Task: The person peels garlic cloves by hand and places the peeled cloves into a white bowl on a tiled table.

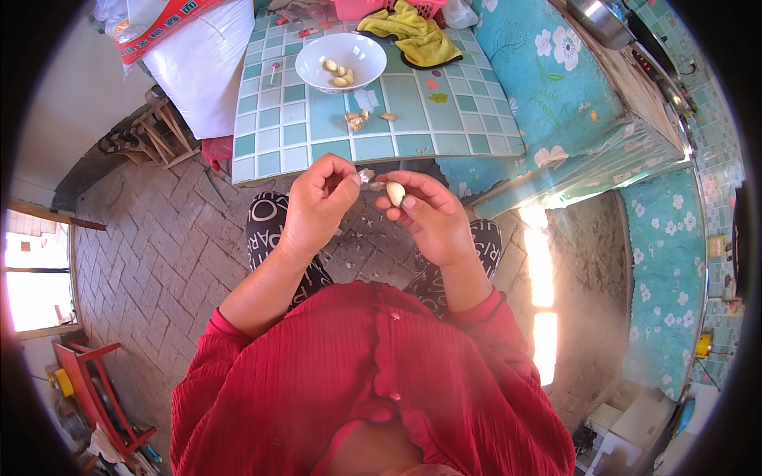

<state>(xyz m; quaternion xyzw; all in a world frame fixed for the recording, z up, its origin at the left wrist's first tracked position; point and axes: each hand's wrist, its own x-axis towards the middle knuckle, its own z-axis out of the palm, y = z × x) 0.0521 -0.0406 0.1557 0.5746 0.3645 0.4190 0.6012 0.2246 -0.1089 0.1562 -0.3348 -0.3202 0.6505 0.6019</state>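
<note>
Between the thumb and fingers of my right hand [437, 217] is a pale garlic clove [395, 194], mostly bare of skin. My left hand [324, 202] pinches a piece of papery garlic skin [365, 176] at its fingertips, close beside the clove. Both hands are just off the near edge of the tiled-pattern table [333, 149], above my lap. On the table a white bowl [369, 59] contains several peeled garlic cloves [340, 81]. In front of the bowl lie a partly broken garlic bulb or clump of skins [357, 120] and a small brown piece [388, 116].
A yellow-green cloth [417, 35] and a pink plastic basket [363, 9] are at the table's back. A lollipop [274, 70] lies left of the bowl. A large white sack [199, 65] stands to the left. A steel pan [601, 24] is on the raised counter at right.
</note>
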